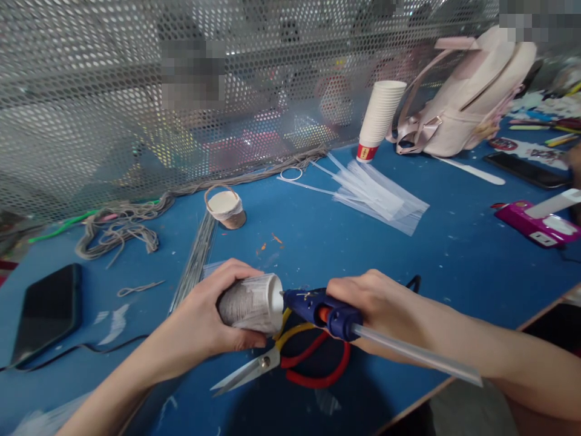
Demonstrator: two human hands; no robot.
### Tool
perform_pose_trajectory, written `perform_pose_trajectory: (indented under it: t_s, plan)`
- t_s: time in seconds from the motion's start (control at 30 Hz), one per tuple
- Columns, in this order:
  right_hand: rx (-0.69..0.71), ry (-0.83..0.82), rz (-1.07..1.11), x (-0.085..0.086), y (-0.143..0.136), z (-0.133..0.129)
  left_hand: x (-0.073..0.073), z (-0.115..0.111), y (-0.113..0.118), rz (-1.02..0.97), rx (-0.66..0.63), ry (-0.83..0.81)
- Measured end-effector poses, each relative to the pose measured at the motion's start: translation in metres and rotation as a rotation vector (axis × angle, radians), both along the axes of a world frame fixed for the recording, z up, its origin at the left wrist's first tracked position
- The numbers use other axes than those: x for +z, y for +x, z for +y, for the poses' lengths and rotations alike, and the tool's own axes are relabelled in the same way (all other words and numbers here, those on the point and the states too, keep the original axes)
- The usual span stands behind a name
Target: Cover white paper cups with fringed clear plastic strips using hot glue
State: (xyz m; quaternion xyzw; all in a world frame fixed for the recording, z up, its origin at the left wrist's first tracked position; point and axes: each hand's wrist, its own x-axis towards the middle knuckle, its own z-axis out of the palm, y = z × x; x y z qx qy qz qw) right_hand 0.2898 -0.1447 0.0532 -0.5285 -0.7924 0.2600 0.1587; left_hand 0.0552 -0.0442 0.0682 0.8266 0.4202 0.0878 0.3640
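Holding cord-wrapped cup [249, 304] in left hand [227, 306], fingers curled round its side, open end facing right; right hand [365, 303] grips blue glue gun [313, 306], nozzle at cup rim; scissors [267, 361] on blue table [318, 242] just below

Single head-worn view, looking forward and down, hands close below (forearms entering from the lower edges), tabletop beyond, perforated screen across the top
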Motion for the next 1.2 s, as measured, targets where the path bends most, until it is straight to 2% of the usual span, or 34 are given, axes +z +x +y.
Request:
perform_pose_trajectory:
  t_s: [0.2,0.43,0.67,0.87,1.0,1.07,1.2]
  plan:
    - [0.024,0.0,0.05,-0.006,0.0,-0.001,-0.003,0.0,-0.003,-0.041,-0.021,0.09]
    - [0.015,-0.063,0.032,0.006,0.0,0.001,-0.005,0.0,-0.003,-0.078,-0.021,0.113]
    - [0.002,-0.01,0.048,-0.007,0.001,0.001,-0.007,0.004,-0.006,-0.053,-0.075,0.147]
    - [-0.021,-0.063,0.132,-0.003,0.002,0.001,-0.011,0.006,-0.008,-0.04,-0.104,0.178]
    - [-0.076,-0.072,0.217,0.009,0.005,0.009,-0.011,0.008,-0.007,-0.07,-0.088,0.208]
    - [-0.157,-0.075,0.255,0.015,0.01,0.015,-0.012,0.009,-0.007,-0.08,-0.057,0.21]
    - [-0.277,-0.066,0.214,0.014,0.02,0.031,-0.016,0.012,-0.008,-0.067,0.036,0.165]
